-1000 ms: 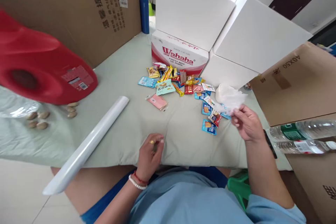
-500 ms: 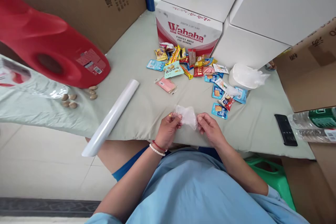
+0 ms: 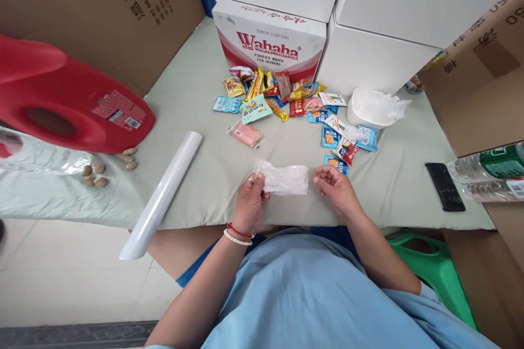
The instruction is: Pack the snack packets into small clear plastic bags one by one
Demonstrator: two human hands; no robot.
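Observation:
A folded, crinkled piece of clear plastic, like a thin plastic bag (image 3: 286, 180), is held just above the front part of the table. My left hand (image 3: 250, 203) pinches its left end between thumb and fingers. To its right, my right hand (image 3: 338, 192) has loosely bent fingers with nothing in them, a small gap away from the plastic's right edge. Beyond the plastic lies a pink wrapped snack (image 3: 246, 134). A blue snack packet (image 3: 336, 163) rests behind my right hand, which partly covers it.
Several snack packets lie before the Wahaha carton (image 3: 270, 38). A white tub (image 3: 370, 106) with plastic in it stands right of them. A white roll (image 3: 164, 191) overhangs the front edge. Left is a red jug (image 3: 77, 103); at right, a black phone (image 3: 444, 186) and bottles (image 3: 497, 163).
The plastic has gone from a crumpled bunch to a longer, flatter strip. My right hand has let go of its right end and moved slightly away. The camera view has shifted a little.

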